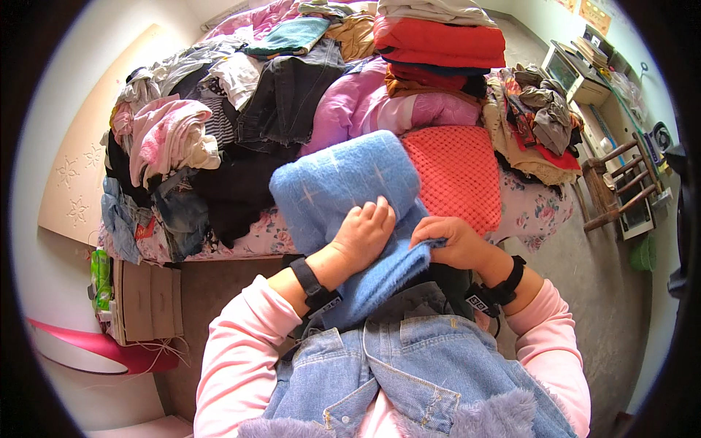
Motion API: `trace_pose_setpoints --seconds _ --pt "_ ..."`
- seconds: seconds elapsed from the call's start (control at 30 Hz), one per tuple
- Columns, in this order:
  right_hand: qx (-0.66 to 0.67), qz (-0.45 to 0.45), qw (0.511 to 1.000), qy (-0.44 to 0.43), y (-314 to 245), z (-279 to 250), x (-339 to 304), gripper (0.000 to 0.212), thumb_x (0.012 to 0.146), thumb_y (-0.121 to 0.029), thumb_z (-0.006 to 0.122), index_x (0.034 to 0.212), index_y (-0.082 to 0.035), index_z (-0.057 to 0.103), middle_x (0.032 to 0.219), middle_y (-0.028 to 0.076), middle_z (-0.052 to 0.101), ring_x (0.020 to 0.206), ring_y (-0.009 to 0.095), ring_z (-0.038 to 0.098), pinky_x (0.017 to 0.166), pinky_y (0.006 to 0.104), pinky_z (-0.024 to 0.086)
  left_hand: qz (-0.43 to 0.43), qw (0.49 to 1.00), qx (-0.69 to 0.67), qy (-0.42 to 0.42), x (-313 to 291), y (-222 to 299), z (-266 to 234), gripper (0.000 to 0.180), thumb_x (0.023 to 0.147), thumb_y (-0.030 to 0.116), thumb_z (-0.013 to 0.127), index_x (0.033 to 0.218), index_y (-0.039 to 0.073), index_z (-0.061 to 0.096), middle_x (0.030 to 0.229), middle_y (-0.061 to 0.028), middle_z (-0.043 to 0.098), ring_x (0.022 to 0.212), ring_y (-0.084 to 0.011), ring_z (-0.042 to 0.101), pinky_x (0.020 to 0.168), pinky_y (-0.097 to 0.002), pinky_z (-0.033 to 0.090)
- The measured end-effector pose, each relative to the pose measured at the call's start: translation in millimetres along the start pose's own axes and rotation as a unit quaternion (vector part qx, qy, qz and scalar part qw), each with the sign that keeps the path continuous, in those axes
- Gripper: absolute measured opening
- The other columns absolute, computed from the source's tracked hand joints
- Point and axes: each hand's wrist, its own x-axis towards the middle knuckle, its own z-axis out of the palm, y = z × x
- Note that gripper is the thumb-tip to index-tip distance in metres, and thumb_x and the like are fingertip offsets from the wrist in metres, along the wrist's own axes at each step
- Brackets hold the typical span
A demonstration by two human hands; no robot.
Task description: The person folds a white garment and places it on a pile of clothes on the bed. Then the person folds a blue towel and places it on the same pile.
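Note:
A fluffy light-blue knit [343, 171] with pale star-like crosses is folded into a thick bundle in front of my body; whether it is a sweater or another garment I cannot tell. My left hand [365, 232] presses on its near part with bent fingers, gripping the fabric. At its right side, my right hand [449, 242] pinches a loose edge between thumb and fingers. The lower end of the blue knit hangs down toward my lap. Just beyond it lies a coral-red textured cloth [460, 171], spread flat on the bed.
The bed [529, 204] has a floral cover. On it are a heap of mixed clothes [171, 139], dark jeans [292, 91], a pink quilt [350, 102], a stack of red folded clothes [438, 40] and another pile [540, 117]. A wooden chair [621, 179] stands right.

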Motion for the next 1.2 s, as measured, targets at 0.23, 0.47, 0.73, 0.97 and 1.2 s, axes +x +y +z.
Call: trace_pose_setpoints --seconds 0.23,0.47,0.73,0.97,1.2 --pt "-0.011 0.017 0.999 0.033 -6 1 8 0.021 0.073 -0.004 0.07 0.093 -0.002 0.065 0.089 0.006 0.061 0.085 0.017 0.058 0.078 0.0273 0.044 -0.001 0.978 -0.148 -0.144 -34 -27 -4 0.059 0.079 0.015 0.055 0.135 0.008 0.04 0.144 -0.0073 0.031 0.115 -0.0226 0.041 0.099 -0.0353 0.033" --pt "0.001 0.001 0.999 -0.04 -15 -10 12 0.019 0.072 -0.005 0.071 0.09 -0.001 0.065 0.088 0.006 0.06 0.084 0.017 0.058 0.075 0.0271 0.044 -0.069 0.938 -0.287 -0.18 -75 -50 -19 0.054 0.081 0.017 0.06 0.133 0.02 0.046 0.142 -0.0106 0.037 0.135 -0.0273 0.029 0.108 -0.0476 0.02" --pt "0.001 0.044 0.992 -0.119 -23 -8 11 0.017 0.073 -0.004 0.07 0.089 -0.001 0.066 0.086 0.006 0.06 0.082 0.017 0.058 0.074 0.0276 0.044 -0.075 0.994 -0.057 -0.053 -52 -16 -5 0.053 0.083 0.025 0.054 0.134 0.022 0.042 0.14 -0.0012 0.035 0.13 -0.0174 0.03 0.106 -0.0446 0.019" --pt "0.019 0.074 0.994 -0.083 -20 -4 6 0.017 0.074 -0.002 0.069 0.09 0.0 0.066 0.088 0.006 0.061 0.084 0.016 0.057 0.076 0.0273 0.044 0.026 0.992 -0.025 -0.125 -47 -25 18 0.05 0.089 0.025 0.036 0.139 0.025 0.034 0.15 0.0026 0.023 0.14 -0.0178 0.015 0.112 -0.0497 0.003" --pt "0.067 0.066 0.995 -0.015 -25 -13 20 0.016 0.075 -0.006 0.071 0.087 0.002 0.064 0.088 0.003 0.058 0.079 0.01 0.053 0.068 0.0216 0.042 0.002 0.953 -0.237 -0.187 -52 -42 1 0.048 0.087 0.015 0.044 0.135 0.021 0.043 0.149 -0.0024 0.025 0.139 -0.0243 0.018 0.112 -0.0505 0.008"
